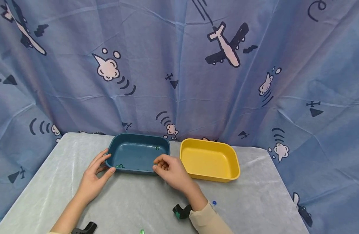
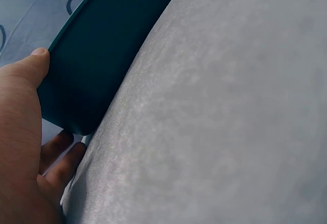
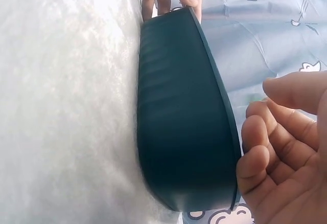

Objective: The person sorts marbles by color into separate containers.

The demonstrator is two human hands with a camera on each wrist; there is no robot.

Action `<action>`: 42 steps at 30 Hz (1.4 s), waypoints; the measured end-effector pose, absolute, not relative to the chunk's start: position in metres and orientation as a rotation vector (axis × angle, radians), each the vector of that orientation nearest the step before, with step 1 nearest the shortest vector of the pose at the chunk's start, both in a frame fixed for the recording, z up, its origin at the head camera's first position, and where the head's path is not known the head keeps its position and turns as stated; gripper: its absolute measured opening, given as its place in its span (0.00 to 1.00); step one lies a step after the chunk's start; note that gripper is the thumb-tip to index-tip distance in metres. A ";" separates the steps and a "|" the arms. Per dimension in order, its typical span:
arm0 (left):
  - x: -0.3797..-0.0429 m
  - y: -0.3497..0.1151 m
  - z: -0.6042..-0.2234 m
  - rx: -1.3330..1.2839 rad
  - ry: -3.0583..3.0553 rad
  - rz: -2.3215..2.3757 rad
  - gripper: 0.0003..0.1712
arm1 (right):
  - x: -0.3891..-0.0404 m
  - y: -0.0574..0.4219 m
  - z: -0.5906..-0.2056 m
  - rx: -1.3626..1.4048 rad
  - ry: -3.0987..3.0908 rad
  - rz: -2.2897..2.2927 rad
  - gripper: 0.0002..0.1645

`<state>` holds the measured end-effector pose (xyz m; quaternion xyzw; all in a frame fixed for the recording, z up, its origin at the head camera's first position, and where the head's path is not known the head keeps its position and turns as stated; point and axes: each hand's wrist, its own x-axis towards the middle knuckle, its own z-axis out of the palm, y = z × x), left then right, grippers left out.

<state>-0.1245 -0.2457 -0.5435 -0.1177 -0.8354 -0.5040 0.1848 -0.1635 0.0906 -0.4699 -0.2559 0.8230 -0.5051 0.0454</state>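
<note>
One yellow tub (image 1: pixel 208 164) is flanking the teal tub (image 1: pixel 137 155) left hand (image 1: pixel 92 179) is gripping; right hand (image 1: pixel 174 172) is pinching something green (image 3: pixel 254 97), right-wrist view alone showing.

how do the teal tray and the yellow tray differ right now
The teal tray stands on the left, the yellow tray on the right. Small green beads lie in the teal tray; none show in the yellow tray. The left hand touches the teal tray, not the yellow tray. Both are open, rounded rectangles on the table.
</note>
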 end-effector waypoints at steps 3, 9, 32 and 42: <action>-0.124 -0.246 -0.543 -0.336 -2.352 -1.418 0.34 | -0.164 0.090 -0.471 -0.775 2.516 -1.533 0.11; -0.124 -0.246 -0.542 -0.337 -2.360 -1.414 0.34 | -0.164 0.091 -0.472 -0.760 2.502 -1.554 0.09; -0.121 -0.245 -0.543 -0.313 -2.374 -1.402 0.33 | -0.150 0.091 -0.468 -0.791 2.451 -1.526 0.07; -0.123 -0.245 -0.544 -0.330 -2.348 -1.414 0.34 | -0.145 0.095 -0.458 -0.841 2.443 -1.529 0.05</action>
